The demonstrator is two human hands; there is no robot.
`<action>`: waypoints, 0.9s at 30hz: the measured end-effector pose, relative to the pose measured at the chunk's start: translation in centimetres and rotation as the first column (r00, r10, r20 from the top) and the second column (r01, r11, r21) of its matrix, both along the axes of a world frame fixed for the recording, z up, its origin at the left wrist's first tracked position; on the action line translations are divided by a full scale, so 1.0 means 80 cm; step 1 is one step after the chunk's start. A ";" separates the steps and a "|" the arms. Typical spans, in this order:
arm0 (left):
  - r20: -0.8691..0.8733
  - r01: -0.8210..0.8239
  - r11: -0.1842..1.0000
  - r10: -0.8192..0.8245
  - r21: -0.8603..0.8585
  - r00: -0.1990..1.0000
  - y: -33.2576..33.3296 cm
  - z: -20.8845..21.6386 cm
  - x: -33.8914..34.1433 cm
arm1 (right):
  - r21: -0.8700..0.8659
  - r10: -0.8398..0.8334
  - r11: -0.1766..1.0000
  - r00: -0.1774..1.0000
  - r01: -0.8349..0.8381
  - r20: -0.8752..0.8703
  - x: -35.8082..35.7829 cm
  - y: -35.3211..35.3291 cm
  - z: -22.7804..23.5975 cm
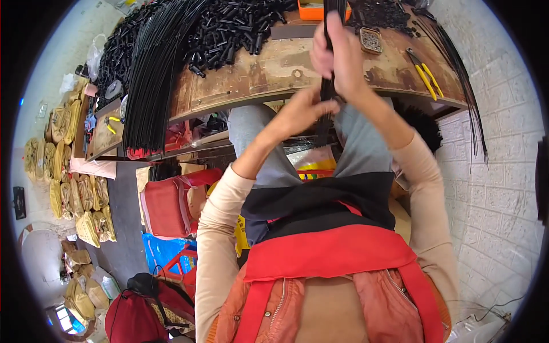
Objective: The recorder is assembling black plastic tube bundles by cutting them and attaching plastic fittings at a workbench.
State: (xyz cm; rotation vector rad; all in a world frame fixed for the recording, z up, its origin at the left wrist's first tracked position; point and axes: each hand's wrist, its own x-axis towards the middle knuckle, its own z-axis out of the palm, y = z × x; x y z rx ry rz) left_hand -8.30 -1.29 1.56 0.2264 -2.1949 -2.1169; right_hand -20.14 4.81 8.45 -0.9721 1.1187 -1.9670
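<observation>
My left hand [304,113] and right hand [342,60]: wrapped round black bundle [326,90] | bundle gathered; whether finished, I can't tell | long strands [153,80] lie on table [266,73], unheld

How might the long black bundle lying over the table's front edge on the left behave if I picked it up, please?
The black bundle would probably flex, since its strands are long and thin and bow past the edge of the table. They might slide apart or fan out, as no tie shows around them. It seems unlikely to roll, lying spread out.
</observation>
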 end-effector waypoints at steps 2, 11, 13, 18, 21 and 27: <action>-0.062 -0.066 0.986 0.057 -0.152 0.996 0.017 -0.058 0.013 | 0.092 -0.045 0.995 0.994 0.036 0.103 0.017 0.014 -0.047; 0.177 0.044 0.999 -0.041 -0.015 0.983 0.077 -0.204 0.119 | 0.305 0.009 0.948 0.970 -0.086 0.244 0.096 0.072 -0.198; 0.310 0.134 0.988 -0.103 -0.081 0.945 0.074 -0.176 0.118 | 0.281 0.129 0.940 0.964 -0.193 0.233 0.074 0.085 -0.206; 0.271 0.081 0.974 -0.022 -0.211 0.962 0.012 -0.091 0.137 | 0.159 0.057 0.984 0.983 -0.086 0.177 0.056 0.058 -0.147; 0.193 -0.152 0.868 0.270 -0.473 0.943 -0.055 -0.019 0.108 | 0.273 -0.100 0.961 0.982 0.053 0.161 0.054 0.050 -0.135; -0.444 -0.425 -0.189 0.614 -0.885 0.653 -0.177 0.030 0.043 | 0.200 -0.043 0.980 0.988 0.013 0.148 0.084 0.040 -0.125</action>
